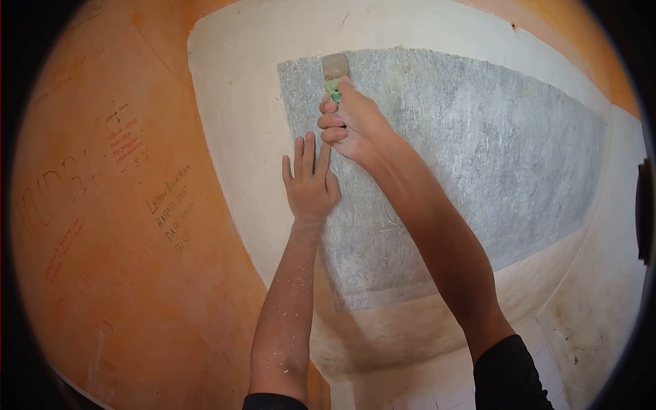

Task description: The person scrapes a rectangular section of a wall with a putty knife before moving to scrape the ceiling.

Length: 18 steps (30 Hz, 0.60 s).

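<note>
My right hand [348, 121] is closed around the green handle of a putty knife [335, 67]. The wide, greyish blade points up and lies at the top left edge of a rough grey patch [437, 150] on the wall. Just below and to the left, my left hand [311, 183] rests flat with its fingers stretched upward, across the left border of the patch, holding nothing. Pale flakes dot my left forearm.
A cream-white band of wall [239, 102] surrounds the grey patch. To the left is an orange wall [137, 273] with handwriting in black and red. A dark object [644, 212] stands at the far right edge. Pale tiles [437, 376] show below.
</note>
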### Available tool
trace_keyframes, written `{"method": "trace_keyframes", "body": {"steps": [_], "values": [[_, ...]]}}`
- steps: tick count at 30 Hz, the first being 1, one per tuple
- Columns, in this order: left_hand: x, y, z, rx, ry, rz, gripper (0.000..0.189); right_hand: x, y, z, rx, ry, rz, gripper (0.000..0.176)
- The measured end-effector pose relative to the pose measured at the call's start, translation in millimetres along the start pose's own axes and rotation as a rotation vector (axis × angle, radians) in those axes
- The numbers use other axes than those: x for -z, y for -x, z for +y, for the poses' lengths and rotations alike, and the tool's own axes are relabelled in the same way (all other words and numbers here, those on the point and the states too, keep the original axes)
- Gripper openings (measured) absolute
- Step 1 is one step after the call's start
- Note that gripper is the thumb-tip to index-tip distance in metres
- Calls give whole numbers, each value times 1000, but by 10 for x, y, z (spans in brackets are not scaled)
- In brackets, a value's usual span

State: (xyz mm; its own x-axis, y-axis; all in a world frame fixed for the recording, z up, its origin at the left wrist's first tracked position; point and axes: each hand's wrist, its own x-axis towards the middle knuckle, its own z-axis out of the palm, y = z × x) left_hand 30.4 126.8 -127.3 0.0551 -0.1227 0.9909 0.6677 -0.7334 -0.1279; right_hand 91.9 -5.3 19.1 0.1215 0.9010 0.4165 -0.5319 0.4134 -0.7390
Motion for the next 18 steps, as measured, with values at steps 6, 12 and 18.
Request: {"method": "trace_keyframes", "body": {"steps": [6,12,18], "values": [[37,-48,-34,-14,-7,14,54,171,-30,-80,-40,89,-7,41],[53,-14,-6,-7,-21,-16,58,199,35,-58,-45,52,16,41],[78,-7,-3,-1,-13,-31,56,244,-1,16,17,105,-6,42]]}}
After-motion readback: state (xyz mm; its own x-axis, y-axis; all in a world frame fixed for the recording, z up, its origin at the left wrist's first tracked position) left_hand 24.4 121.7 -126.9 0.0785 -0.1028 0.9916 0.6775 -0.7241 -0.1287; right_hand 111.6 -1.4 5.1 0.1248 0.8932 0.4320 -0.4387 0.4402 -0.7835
